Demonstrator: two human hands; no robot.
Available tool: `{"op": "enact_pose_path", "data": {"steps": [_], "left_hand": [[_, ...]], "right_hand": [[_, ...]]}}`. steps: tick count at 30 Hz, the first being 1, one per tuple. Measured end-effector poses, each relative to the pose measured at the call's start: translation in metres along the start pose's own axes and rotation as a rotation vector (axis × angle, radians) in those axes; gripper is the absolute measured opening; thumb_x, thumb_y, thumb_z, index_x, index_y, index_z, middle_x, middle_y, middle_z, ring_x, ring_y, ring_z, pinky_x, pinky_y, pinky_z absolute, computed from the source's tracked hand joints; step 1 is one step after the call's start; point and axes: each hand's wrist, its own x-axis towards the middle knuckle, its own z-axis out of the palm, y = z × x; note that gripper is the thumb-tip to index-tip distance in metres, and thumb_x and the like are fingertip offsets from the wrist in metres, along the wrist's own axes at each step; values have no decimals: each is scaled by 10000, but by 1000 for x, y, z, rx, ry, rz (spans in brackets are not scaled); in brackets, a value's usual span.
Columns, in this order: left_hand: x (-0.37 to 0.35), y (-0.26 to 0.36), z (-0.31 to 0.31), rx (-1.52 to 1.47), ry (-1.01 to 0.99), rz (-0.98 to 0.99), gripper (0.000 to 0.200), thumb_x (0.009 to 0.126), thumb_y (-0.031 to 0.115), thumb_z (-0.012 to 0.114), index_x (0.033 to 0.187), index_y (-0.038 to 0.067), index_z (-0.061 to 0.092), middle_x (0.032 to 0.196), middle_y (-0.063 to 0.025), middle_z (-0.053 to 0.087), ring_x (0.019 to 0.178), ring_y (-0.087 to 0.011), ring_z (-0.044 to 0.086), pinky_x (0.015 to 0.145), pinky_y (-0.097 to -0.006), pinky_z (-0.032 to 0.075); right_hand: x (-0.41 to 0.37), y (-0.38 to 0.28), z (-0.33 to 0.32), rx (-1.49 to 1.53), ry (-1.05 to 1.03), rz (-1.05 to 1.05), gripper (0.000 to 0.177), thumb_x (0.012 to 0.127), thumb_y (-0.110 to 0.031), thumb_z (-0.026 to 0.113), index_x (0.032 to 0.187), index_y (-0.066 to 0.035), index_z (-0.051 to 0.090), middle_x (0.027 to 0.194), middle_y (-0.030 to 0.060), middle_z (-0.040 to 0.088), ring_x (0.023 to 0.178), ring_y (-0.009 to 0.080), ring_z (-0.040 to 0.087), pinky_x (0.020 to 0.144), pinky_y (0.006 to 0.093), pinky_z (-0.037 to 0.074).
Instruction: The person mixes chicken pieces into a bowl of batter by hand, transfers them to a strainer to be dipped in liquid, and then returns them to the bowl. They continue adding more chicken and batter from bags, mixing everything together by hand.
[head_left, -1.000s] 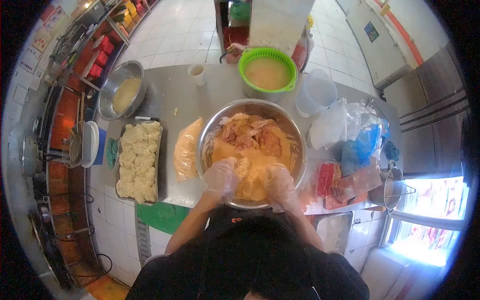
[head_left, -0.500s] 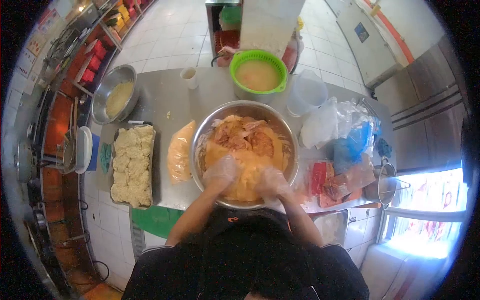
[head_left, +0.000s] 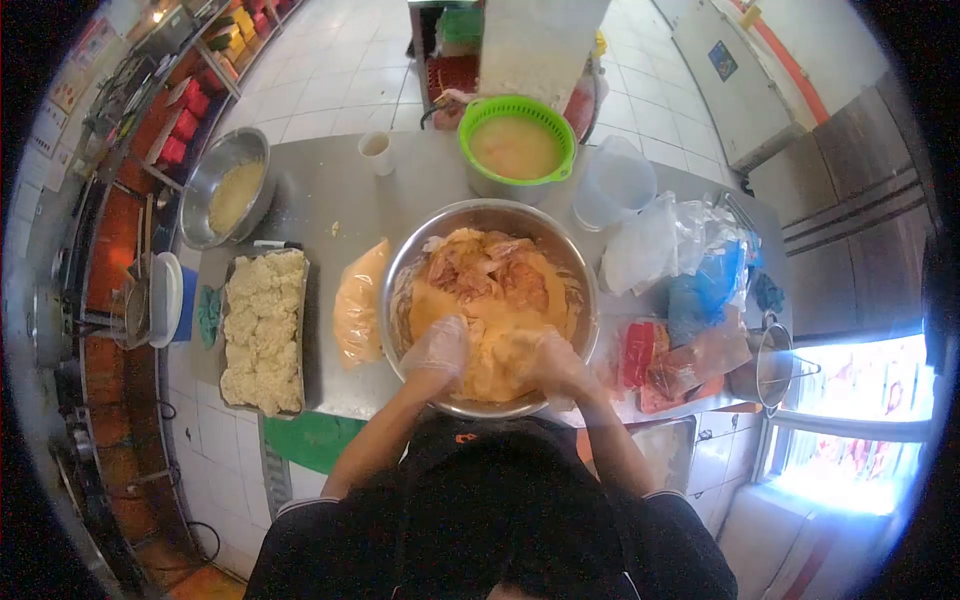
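Observation:
A large steel bowl (head_left: 588, 345) holds raw meat (head_left: 485, 268) at its far side and orange powder (head_left: 498, 350) nearer the front. My left hand (head_left: 442, 350), in a clear plastic glove, reaches into the left front of the bowl and touches the powder. Gloved as well, my right hand (head_left: 558, 368) is at the right front of the bowl against the powder. The fingers of both hands are partly buried or blurred. Just left of the bowl lies a clear bag of orange powder (head_left: 360, 305).
Left stand a tray of crumbly pale food (head_left: 264, 335) and a steel bowl (head_left: 262, 205). Behind are a white cup (head_left: 377, 152), a green colander (head_left: 568, 165) and a clear container (head_left: 615, 185). Plastic bags (head_left: 650, 245), red packets (head_left: 640, 352) and a strainer (head_left: 770, 365) lie right.
Both hands have shifted slightly within the bowl, the right one a little to the right. The powder between them looks somewhat rearranged.

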Motion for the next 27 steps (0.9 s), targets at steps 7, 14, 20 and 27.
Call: {"op": "enact_pose_path", "data": {"steps": [7, 14, 20, 27], "left_hand": [[-4, 23, -36, -388, -81, -288, 301, 1018, 312, 597, 1146, 50, 669, 1072, -237, 704, 1078, -378, 687, 967, -456, 533], [-41, 47, -105, -639, 95, -232, 156, 937, 132, 654, 1065, 78, 724, 1013, -194, 728, 1016, -367, 709, 874, -418, 558], [-43, 42, -69, -782, 290, 259, 209, 913, 203, 707, 1056, 51, 689, 955, -157, 693, 882, -315, 682, 796, -414, 526], [-50, 44, -63, -827, 379, -195, 128, 948, 166, 723, 977, 58, 660, 866, -164, 679, 798, -342, 664, 728, -418, 519]], "right_hand": [[0, 54, 34, -597, 65, -163, 305, 987, -310, 661, 1063, -31, 756, 857, 184, 710, 877, 375, 703, 819, 514, 539], [-4, 30, 26, -189, 351, -254, 353, 962, -162, 661, 1299, -58, 656, 902, 197, 732, 787, 354, 713, 759, 450, 561], [2, 22, 25, -303, 99, -132, 384, 894, -85, 682, 1275, -36, 691, 1009, 206, 757, 939, 381, 725, 841, 440, 568], [-19, 14, 2, -194, 238, -185, 188, 885, -49, 633, 1061, -11, 686, 895, 209, 706, 905, 422, 689, 832, 470, 556]]}}
